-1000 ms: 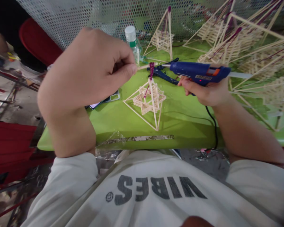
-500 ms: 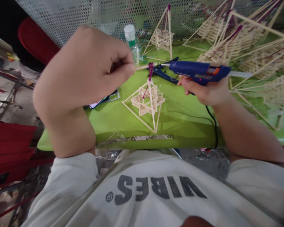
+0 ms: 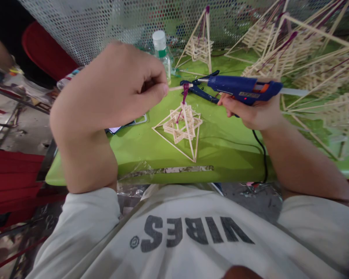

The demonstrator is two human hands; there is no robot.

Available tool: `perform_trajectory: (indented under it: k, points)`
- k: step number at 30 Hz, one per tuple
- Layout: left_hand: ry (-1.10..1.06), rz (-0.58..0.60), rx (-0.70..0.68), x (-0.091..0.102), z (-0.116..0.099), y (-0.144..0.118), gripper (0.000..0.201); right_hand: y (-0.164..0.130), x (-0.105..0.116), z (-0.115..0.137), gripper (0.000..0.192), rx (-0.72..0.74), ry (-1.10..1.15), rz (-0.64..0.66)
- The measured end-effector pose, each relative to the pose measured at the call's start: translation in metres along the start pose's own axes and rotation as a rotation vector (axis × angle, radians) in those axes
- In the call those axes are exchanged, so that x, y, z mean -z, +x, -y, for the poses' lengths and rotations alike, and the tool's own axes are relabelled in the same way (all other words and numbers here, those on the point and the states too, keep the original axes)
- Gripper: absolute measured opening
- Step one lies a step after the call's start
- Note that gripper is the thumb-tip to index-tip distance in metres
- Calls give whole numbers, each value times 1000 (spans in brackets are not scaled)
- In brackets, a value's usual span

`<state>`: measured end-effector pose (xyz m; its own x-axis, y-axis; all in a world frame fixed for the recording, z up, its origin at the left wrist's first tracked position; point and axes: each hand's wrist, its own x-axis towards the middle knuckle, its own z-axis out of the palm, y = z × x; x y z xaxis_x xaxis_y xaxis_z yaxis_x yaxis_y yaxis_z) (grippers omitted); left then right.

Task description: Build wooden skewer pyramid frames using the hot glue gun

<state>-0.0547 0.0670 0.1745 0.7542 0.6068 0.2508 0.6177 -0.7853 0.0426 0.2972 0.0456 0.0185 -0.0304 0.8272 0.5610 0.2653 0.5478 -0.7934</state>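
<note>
My left hand [image 3: 116,89] is raised over the green table [image 3: 139,151] and pinches a thin wooden stick [image 3: 178,87] between thumb and fingers. From the stick's far end a purple thread hangs down to a small pyramid ornament [image 3: 182,126] of wooden sticks, which hangs or stands just over the table. My right hand [image 3: 251,112] grips a blue glue gun [image 3: 238,87], its metal nozzle pointing left, close to the stick's tip. The gun's black cord [image 3: 260,149] runs down off the table's front edge.
Several larger stick pyramids [image 3: 293,58] crowd the right and back of the table, one smaller [image 3: 200,42] at the back. A clear bottle with a white cap [image 3: 163,54] stands behind my left hand. A phone [image 3: 130,122] lies below it. Perforated mesh [image 3: 90,27] backs the table.
The hanging ornament has swung and turned slightly on its thread. My left hand has shifted a little to the right. The glue gun has stayed nearly in place.
</note>
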Motion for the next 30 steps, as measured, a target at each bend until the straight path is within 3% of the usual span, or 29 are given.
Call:
perform_trajectory:
  k: [10, 18, 22, 30]
  points:
    - [-234, -50, 2, 1, -3, 0, 12, 0, -1, 4, 48, -24, -16, -5]
    - [-129, -80, -65, 1, -2, -2, 25, -1, -2, -1, 52, -6, -27, -47]
    - [-90, -154, -41, 2, -4, -6, 35, -1, -1, -2, 52, -24, -37, -40]
    - [-141, -174, -28, 4, -7, -7, 28, -2, 0, -7, 43, 14, -4, -31]
